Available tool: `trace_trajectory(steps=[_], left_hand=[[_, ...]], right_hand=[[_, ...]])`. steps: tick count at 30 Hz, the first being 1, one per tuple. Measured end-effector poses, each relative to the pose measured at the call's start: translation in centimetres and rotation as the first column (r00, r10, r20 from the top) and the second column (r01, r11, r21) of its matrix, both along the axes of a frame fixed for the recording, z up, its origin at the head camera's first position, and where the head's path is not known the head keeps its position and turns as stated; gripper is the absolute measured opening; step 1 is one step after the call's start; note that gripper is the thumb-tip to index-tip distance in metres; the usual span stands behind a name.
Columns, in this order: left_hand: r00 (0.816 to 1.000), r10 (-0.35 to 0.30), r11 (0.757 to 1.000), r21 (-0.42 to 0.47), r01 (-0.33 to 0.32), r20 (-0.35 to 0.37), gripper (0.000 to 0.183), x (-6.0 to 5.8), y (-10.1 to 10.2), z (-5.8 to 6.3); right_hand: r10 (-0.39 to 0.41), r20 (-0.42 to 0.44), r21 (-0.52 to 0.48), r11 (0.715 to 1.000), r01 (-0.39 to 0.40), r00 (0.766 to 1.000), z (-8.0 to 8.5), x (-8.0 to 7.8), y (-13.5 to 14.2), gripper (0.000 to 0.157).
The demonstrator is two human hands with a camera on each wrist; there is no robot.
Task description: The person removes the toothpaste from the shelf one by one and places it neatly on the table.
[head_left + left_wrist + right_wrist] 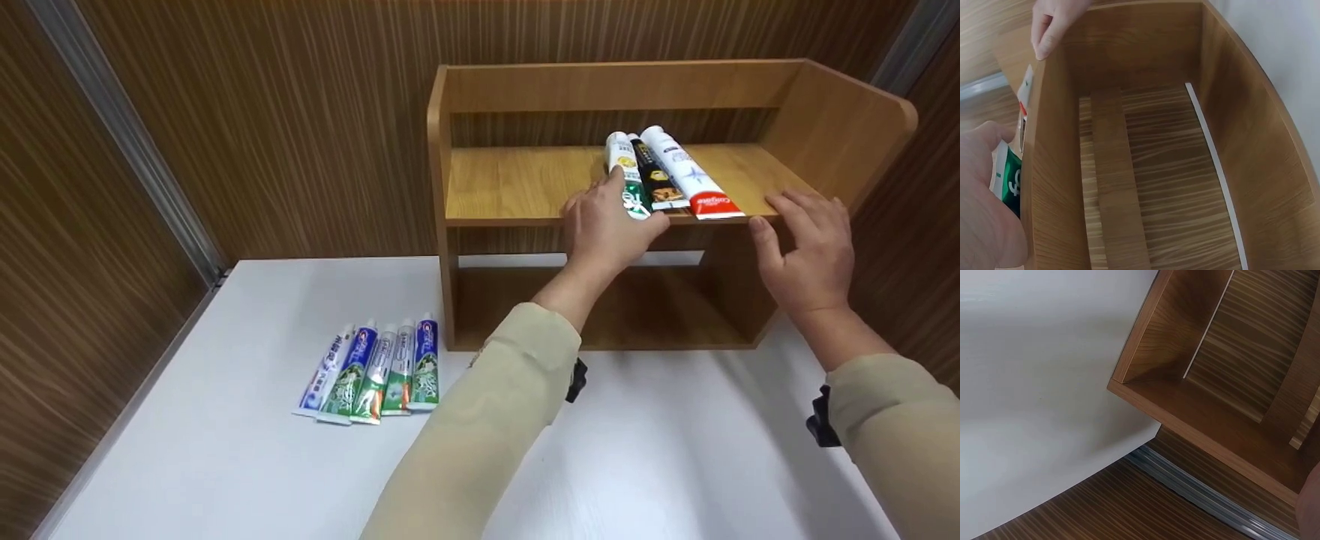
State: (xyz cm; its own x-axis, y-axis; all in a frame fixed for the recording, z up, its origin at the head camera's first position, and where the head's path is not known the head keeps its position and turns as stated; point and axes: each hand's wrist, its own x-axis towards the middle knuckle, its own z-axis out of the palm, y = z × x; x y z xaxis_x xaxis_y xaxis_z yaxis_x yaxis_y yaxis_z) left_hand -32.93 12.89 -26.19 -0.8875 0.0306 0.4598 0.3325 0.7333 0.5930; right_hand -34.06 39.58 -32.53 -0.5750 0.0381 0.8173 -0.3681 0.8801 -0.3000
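My left hand [607, 225] is at the front of the upper shelf, with thumb and fingers about a white and green toothpaste tube [636, 196]. In the left wrist view, the tube's green end [1012, 183] shows between the thumb and palm. To its right lie a black toothpaste tube [660, 180] and a white and red toothpaste tube [688, 176], the latter jutting slightly past the shelf edge. My right hand [814, 247] rests at the shelf's front edge, right of the tubes, fingers relaxed. Only a sliver of it shows in the right wrist view.
The wooden shelf unit [439, 172] stands on a white table [225, 465] against a wood-grain wall. Several toothpaste tubes [375, 367] lie side by side left of the unit. The lower compartment [637, 300] is open at the front. Metal strips edge the wall panels.
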Motion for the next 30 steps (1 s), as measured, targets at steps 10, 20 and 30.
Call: trace_trajectory(steps=[10, 20, 30], left_hand=[[0.998, 0.004, 0.999, 0.043, -0.002, -0.056, 0.076, 0.3, -0.1, 0.1], [0.989, -0.061, 0.989, 0.129, 0.079, -0.132, 0.074, 0.8, -1.6, -0.6], [0.973, -0.169, 0.954, 0.221, 0.201, -0.154, 0.073, 2.0, -3.8, -1.0]], right_hand=[[-0.026, 0.042, -0.004, 1.0, 0.026, 0.999, 0.4, 0.5, 0.1, 0.044], [-0.02, 0.049, -0.003, 1.0, 0.02, 0.999, 0.2, 0.6, -0.3, 0.044], [-0.014, 0.038, 0.001, 1.0, 0.014, 0.999, 0.2, 0.4, -0.4, 0.044]])
